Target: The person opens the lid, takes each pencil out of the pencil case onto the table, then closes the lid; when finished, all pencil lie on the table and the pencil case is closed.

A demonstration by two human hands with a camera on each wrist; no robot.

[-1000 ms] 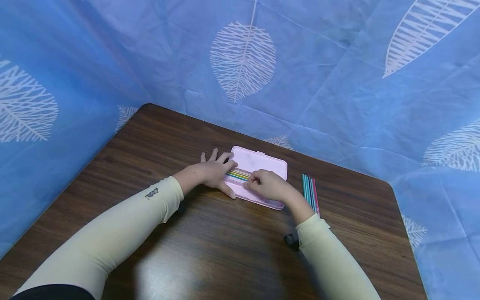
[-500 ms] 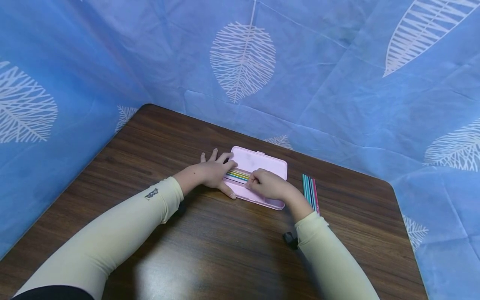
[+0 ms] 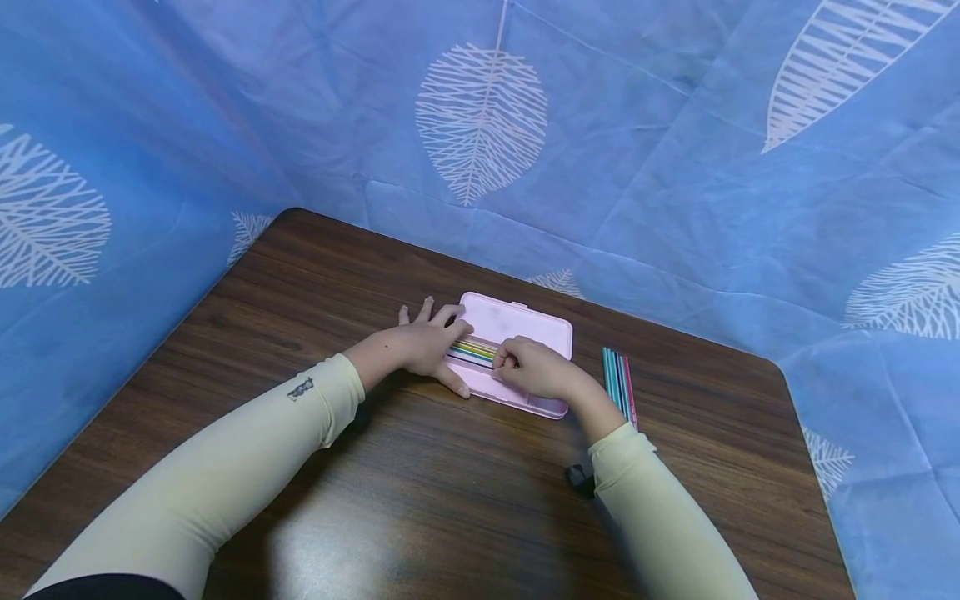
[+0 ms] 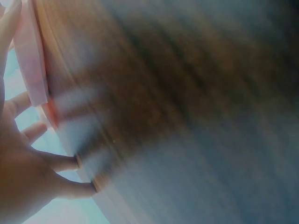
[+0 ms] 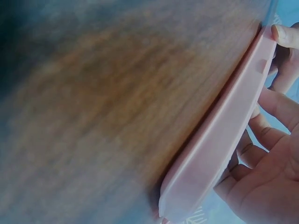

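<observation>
Head view: a pink pencil case (image 3: 513, 354) lies open on a dark wooden table (image 3: 420, 500), toward the far edge, its lid flat behind the tray. Coloured pencils (image 3: 474, 351) lie side by side in the tray, partly hidden by both hands.

Left hand (image 3: 423, 346): placed at the left end of the case, fingers straight and spread, some on the table beyond the case, thumb along the near edge of the tray. It steadies the case and grips nothing. Left wrist view, blurred, shows the straight fingers (image 4: 60, 162) against the table and the pink edge (image 4: 35, 60).

Right hand (image 3: 536, 369): over the middle of the tray, fingers curled down onto the pencils. Whether they pinch a single pencil cannot be told. Right wrist view shows the case wall (image 5: 224, 130) from the side with curled fingers (image 5: 275, 107) behind it.

A loose bundle of teal and red pencils (image 3: 619, 385) lies on the table just right of the case, apart from it. Blue cloth with white leaf prints (image 3: 480, 117) surrounds the table.
</observation>
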